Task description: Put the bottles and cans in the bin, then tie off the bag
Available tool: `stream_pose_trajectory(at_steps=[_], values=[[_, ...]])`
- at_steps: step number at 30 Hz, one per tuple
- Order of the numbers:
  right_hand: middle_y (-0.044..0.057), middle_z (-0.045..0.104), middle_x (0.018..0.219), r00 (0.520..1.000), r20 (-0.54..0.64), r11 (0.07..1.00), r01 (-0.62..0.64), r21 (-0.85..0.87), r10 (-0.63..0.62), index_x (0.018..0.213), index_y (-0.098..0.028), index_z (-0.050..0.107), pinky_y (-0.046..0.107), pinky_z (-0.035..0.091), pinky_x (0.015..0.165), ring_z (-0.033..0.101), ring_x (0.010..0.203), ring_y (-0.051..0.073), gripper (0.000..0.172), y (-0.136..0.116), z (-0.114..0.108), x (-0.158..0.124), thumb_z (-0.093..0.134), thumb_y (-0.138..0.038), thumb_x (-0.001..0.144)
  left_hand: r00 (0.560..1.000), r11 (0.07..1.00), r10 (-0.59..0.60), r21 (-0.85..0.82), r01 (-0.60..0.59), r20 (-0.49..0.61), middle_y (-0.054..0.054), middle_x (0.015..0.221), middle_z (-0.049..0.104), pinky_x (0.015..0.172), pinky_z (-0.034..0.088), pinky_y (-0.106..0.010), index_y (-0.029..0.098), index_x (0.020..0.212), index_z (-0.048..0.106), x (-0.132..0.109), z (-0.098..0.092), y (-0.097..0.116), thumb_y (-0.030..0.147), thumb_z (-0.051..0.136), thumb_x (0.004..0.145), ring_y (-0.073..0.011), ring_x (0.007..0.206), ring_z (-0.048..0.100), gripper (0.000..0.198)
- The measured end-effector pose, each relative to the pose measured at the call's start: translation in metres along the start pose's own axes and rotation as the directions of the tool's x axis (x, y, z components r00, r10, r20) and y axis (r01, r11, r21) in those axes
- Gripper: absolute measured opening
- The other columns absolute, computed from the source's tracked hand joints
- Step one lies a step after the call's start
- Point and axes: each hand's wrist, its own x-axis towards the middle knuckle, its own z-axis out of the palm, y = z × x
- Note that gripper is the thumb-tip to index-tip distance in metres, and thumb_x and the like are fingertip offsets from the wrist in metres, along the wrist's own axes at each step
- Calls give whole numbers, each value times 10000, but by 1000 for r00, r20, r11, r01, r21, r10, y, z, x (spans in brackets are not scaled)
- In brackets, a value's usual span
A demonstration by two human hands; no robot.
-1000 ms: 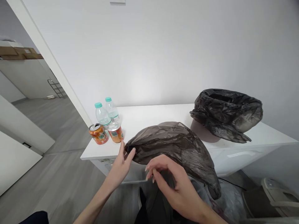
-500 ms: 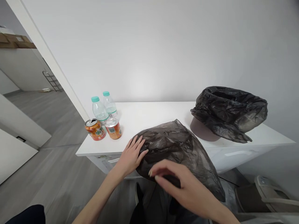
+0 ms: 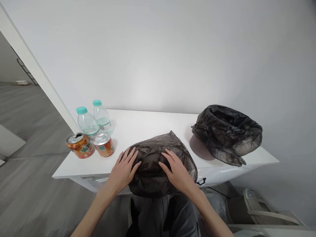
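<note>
A crumpled black plastic bag [image 3: 153, 177] lies over the front edge of the white cabinet top, part of it hanging down. My left hand [image 3: 124, 171] rests on the bag's left side, fingers stretched out and spread. On its right part lies my right hand [image 3: 176, 171], fingers also extended and apart. Both palms face down on the thin film. To the left of my left hand stand an orange drink can [image 3: 80, 145] with an opened top and a shorter orange can [image 3: 103, 144].
Two clear bottles with teal caps, one [image 3: 87, 122] nearer and one [image 3: 101, 116] behind, stand by the cans. At right, a pinkish bin [image 3: 199, 148] wears a black bag liner [image 3: 227, 133]. A wall closes off the back. A grey-beige appliance [image 3: 256, 207] sits low at right.
My right hand has come down onto the bag from above it, its curled fingers now stretched out. The bag's right side has drawn in. The view has shifted.
</note>
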Motion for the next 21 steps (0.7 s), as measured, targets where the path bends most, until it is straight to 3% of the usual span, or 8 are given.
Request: stream_pose_trajectory(at_steps=[3,7,12,15,18,21], values=[[134,358,1727,995,64,994,-76,-83,82,1613,-203,471,627,254,1289,251,1625,362,670,2,15,11,341,-611,1099,999,1000,23,9,-23,37,-79,1706,404,1311,300,-557,248,1627,451,0,-1,-10,509,401,1093,-301,1614,321,596],[76,228,1775,984,101,972,-124,-200,146,1677,-201,377,589,135,1330,147,1657,321,700,6,26,17,204,-588,1121,996,999,32,35,-35,80,-55,1720,381,1322,292,-544,259,1645,413,-4,-4,-25,516,384,1108,-273,1622,305,596],[52,211,1775,990,69,945,-96,-314,124,1697,-200,318,563,129,1337,148,1660,271,662,20,30,22,177,-521,1135,999,999,22,-44,-20,40,-51,1700,425,1312,321,-548,276,1643,400,-10,-14,-25,468,412,1115,-267,1617,316,562],[46,201,1777,991,65,935,-88,-342,117,1697,-194,314,567,133,1337,154,1659,276,663,26,31,27,197,-524,1134,994,986,106,-128,-105,-1,-36,1719,393,1320,308,-543,310,1649,377,-19,-29,-15,401,441,1114,-257,1639,257,547],[54,195,1777,991,63,932,-86,-353,116,1694,-181,318,574,123,1338,160,1657,286,664,31,31,34,228,-525,1133,965,965,250,-103,-241,81,-48,1752,317,1314,299,-577,320,1675,323,-29,-45,-7,493,611,1032,-308,1656,186,726],[93,240,1766,994,48,950,-77,-304,96,1677,-162,364,587,139,1336,187,1650,302,663,36,29,37,268,-521,1129,944,959,281,-13,-283,172,-72,1761,283,1295,332,-586,303,1705,238,-37,-50,-6,497,765,923,-346,1649,199,963]])
